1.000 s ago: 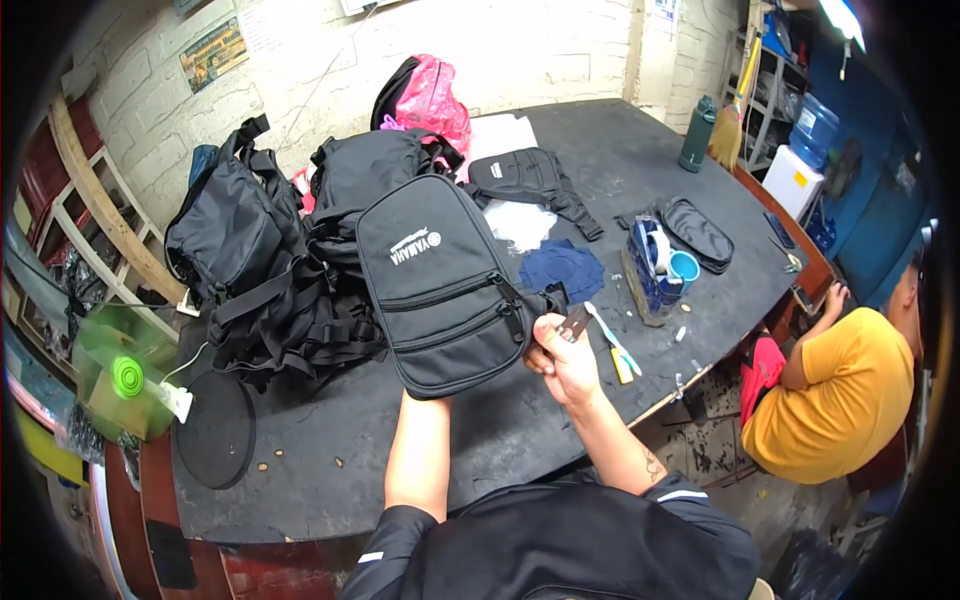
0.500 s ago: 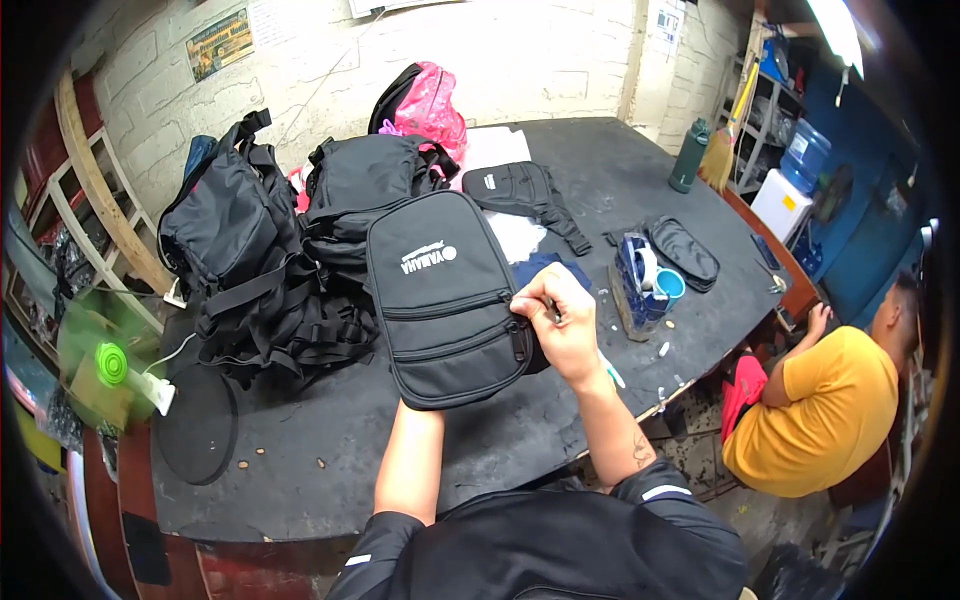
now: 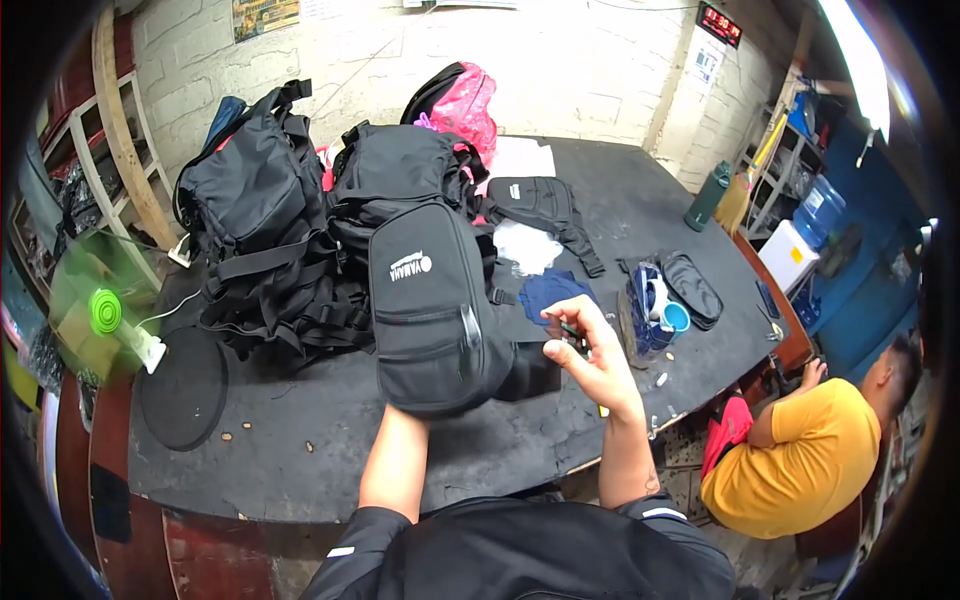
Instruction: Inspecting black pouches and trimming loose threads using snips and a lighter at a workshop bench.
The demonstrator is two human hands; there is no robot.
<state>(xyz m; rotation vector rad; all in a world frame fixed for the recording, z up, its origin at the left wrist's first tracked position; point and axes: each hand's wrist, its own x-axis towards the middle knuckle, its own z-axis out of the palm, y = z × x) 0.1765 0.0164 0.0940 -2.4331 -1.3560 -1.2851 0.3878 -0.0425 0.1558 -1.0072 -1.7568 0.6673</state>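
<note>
A small black bag with zipped front pockets (image 3: 420,270) is held up over the dark worktable, tilted, its printed front facing up. My left hand (image 3: 405,422) supports it from underneath; the wrist shows at the lower edge, while the fingers are hidden behind the bag. A wide black strap (image 3: 532,372) sticks out from its right side. My right hand (image 3: 592,362) is raised to the right of the bag and apart from it. Its fingers are curled around a small dark tool (image 3: 570,332), too small to name.
Black backpacks (image 3: 255,190) and a pink bag (image 3: 468,110) are piled behind. Flatter black bags (image 3: 535,200), navy cloth (image 3: 555,295), a clear container (image 3: 640,315) and a green bottle (image 3: 708,195) lie around the table (image 3: 300,480). A fan (image 3: 105,310) spins left; a person in yellow (image 3: 800,450) sits right.
The bag has turned, so its right side and strap show more. My right hand has left the bag's zipper area and moved right, its fingers loosened. The view has shifted.
</note>
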